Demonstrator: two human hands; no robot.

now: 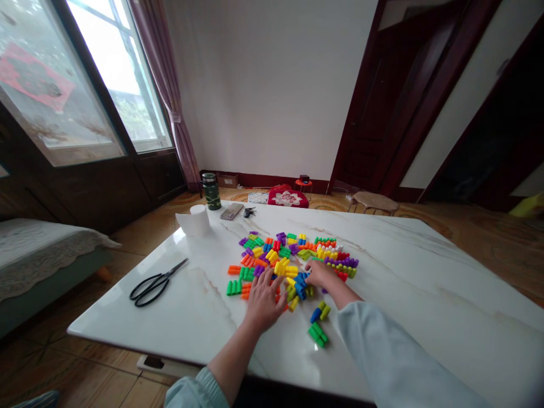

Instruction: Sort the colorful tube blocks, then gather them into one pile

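Over the heap of plastic stud blocks [293,255], my left hand [264,300] lay open and spread; my right hand [321,275] curved against blue blocks [300,287], its grip unclear.

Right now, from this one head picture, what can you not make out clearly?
Head view:
- Blocks under the left hand: the palm hides them.
- Whether the right hand holds the blue block: its fingers cover the view.
- Keys: too small for detail.
- Phone: too small for detail.
- Right sleeve: cut off by the bottom edge.
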